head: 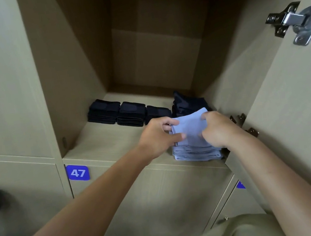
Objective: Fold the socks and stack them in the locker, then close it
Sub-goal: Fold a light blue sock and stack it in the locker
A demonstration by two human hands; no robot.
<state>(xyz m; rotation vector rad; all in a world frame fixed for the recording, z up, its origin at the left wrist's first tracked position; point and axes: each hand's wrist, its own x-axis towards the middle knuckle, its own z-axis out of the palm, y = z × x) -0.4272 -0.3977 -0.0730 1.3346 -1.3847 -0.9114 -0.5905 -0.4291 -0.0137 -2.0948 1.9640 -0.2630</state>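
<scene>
Squaring the top light-blue sock (pixel 190 127) on its stack (pixel 196 152) at the locker shelf's (pixel 103 141) front right corner works best while the left hand (pixel 156 136) and right hand (pixel 219 127) pinch opposite edges, aligning them evenly before release.

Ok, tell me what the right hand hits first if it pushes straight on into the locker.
Probably the loose dark sock pile right behind the light blue stack that the right hand grips, though depth is unclear.
</scene>
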